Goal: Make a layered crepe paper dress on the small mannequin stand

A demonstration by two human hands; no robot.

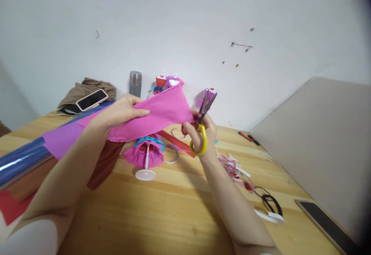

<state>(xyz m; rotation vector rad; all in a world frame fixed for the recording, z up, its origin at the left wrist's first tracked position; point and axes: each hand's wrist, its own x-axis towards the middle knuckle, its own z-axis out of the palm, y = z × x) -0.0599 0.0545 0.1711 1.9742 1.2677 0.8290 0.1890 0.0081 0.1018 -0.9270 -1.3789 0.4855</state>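
My left hand grips a folded sheet of bright pink paper, thumb on top, holding it above the table. In my right hand are scissors with dark blades pointing up and one yellow handle loop; the blades look slightly parted. My right fingers are at the paper's right corner; whether they pinch it is hidden. Below the paper, a small form on a white stand wears a pink paper skirt with blue ruffles. Tape rolls lie beside it.
Paper-dressed figures and a grey thermos stand by the wall. Blue rolled material, purple paper and a phone lie left. Scraps, a black cord and another phone lie right, near a panel.
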